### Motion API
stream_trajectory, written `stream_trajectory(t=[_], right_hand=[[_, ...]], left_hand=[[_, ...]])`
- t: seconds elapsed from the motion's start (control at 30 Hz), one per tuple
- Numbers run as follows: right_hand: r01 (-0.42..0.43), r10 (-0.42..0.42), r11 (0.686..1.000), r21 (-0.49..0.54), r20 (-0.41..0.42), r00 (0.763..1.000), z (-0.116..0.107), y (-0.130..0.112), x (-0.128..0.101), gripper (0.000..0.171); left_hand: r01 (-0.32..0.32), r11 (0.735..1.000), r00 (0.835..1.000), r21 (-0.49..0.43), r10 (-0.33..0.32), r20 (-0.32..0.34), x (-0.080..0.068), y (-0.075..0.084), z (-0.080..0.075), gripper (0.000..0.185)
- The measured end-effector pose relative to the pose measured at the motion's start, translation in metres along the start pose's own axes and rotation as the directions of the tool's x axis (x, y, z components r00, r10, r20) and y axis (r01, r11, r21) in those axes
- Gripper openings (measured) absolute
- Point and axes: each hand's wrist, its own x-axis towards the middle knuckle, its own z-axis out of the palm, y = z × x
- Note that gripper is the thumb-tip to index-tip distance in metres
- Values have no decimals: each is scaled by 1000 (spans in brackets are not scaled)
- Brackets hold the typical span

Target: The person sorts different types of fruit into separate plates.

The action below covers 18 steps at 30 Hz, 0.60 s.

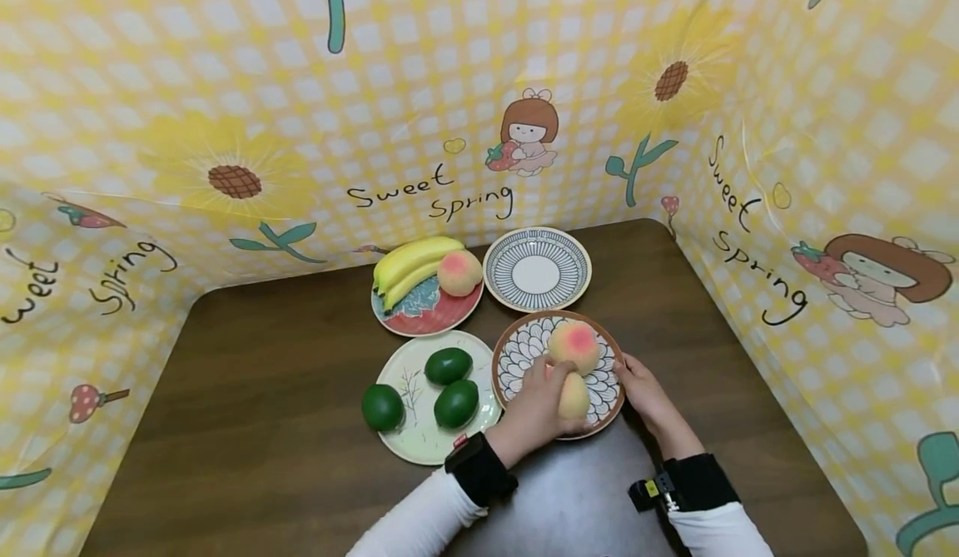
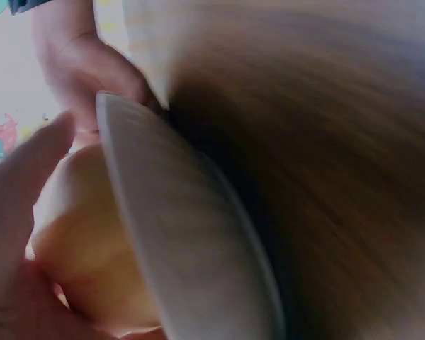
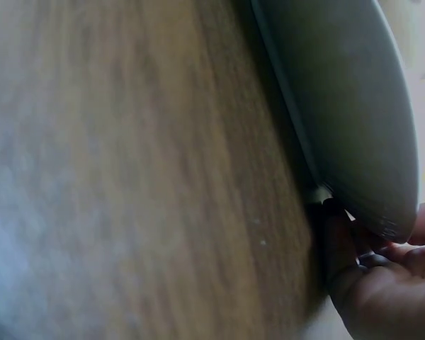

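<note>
My left hand point(image 1: 534, 411) grips a pale yellow peach point(image 1: 574, 397) low over the brown-rimmed plate point(image 1: 608, 392), its fingers curled round the fruit. In the left wrist view, that peach point(image 2: 99, 241) sits close against the plate's edge, and the thumb and fingers frame it. A second peach point(image 1: 573, 347) with a pink blush lies just beyond on the same plate. At the plate's right side, my right hand point(image 1: 653, 400) holds the rim. The right wrist view shows its fingers point(image 3: 340, 248) under the edge of the plate point(image 3: 347, 120) and the thumb side at the rim.
Left of the brown-rimmed plate is a light green plate point(image 1: 410, 439) bearing three dark green oval fruits point(image 1: 456, 405), one at its left edge. Behind stand a red-and-blue plate point(image 1: 427, 320) with bananas point(image 1: 412, 261) and a peach point(image 1: 459, 273), and a striped plate point(image 1: 536, 274).
</note>
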Motion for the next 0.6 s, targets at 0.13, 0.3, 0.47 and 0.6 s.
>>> stream_trajectory(t=[0.13, 0.3, 0.47, 0.6], right_hand=[[14, -14, 1000, -8, -25, 1000, 1, 0, 0, 52], [25, -26, 1000, -11, -36, 999, 2, 0, -2, 52], [15, -15, 1000, -4, -43, 999, 2, -2, -1, 52], [-1, 1, 1000, -6, -42, 999, 3, -2, -1, 52]], left_hand=[[-32, 999, 999, -6, 32, -18, 4, 10, 7, 72], [-49, 996, 996, 75, 54, -68, 5, 15, 14, 66], [-45, 993, 994, 107, 55, -93, 4, 17, 15, 67], [-26, 995, 998, 94, 31, -50, 2, 15, 12, 68]])
